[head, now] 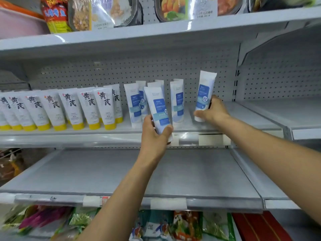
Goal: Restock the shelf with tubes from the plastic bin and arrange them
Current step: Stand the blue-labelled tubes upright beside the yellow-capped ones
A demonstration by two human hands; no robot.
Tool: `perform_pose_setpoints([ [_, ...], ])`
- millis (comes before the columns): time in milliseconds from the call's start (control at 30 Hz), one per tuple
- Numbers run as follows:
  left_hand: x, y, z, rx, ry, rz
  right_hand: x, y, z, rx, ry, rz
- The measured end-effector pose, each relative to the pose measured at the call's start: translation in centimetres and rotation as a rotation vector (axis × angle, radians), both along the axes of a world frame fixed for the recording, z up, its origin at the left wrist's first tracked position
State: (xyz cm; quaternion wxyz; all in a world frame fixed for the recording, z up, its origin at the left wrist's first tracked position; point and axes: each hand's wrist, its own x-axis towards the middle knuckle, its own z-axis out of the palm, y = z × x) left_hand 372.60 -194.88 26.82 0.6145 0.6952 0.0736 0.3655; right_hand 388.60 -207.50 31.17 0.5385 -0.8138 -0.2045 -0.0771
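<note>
My left hand (155, 132) grips a white tube with a blue label (159, 108) by its lower end, tilted, at the front edge of the middle shelf (69, 134). My right hand (214, 109) holds a second blue-label tube (205, 92) upright, its cap end down on the shelf, right of the others. Several more blue-label tubes (177, 100) stand between and behind the two hands. A row of white tubes with yellow caps (73, 108) fills the left part of the same shelf. The plastic bin is out of view.
The shelf below (191, 171) is bare grey metal with price-tag strips along its front. Food packs stand on the top shelf (121, 13), and bagged snacks (182, 225) lie at the bottom. A neighbouring shelf bay (286, 110) lies to the right.
</note>
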Motion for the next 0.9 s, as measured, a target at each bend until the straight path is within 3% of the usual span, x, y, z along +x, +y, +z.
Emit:
perform_pose_setpoints([
  [500, 2.8, 1.9, -0.2, 0.086, 0.002, -0.033, 6.0, 3.6, -1.2, -0.138, -0.005, -0.052],
  [800, 2.2, 1.8, -0.4, 0.011, -0.012, -0.011, 5.3, 2.8, -1.2, -0.191, 0.073, -0.082],
  [900, 1.8, 1.3, -0.3, -0.045, 0.0, -0.016, 3.4, 1.8, -1.3, -0.167, -0.044, -0.153],
])
